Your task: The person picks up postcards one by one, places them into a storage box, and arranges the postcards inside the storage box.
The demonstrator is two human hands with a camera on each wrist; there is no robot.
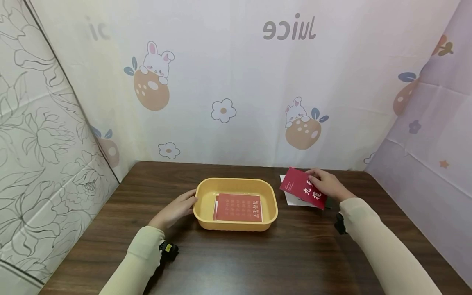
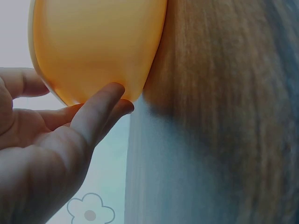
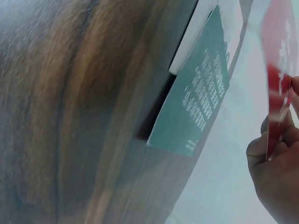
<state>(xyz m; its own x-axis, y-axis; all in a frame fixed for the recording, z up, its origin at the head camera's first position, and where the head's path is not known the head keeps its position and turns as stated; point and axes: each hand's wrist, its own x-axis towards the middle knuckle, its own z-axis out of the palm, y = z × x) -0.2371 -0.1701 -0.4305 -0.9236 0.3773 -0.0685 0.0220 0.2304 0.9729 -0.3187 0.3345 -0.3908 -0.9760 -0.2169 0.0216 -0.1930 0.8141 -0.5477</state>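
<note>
A yellow plastic basin stands on the table, holding a red card and whitish paper edges beneath it. At the basin's left end my left hand touches the outer wall with its fingers spread and fairly straight, seen closely against the basin in the left wrist view. My right hand pinches a red card with white characters by its right side, raised and tilted. Below that card lie a white card and a green card with white writing.
The dark wood-grain table ends at a back curtain printed with rabbits and flowers. More patterned curtain hangs at both sides. Dark wrist devices sit under the sleeves.
</note>
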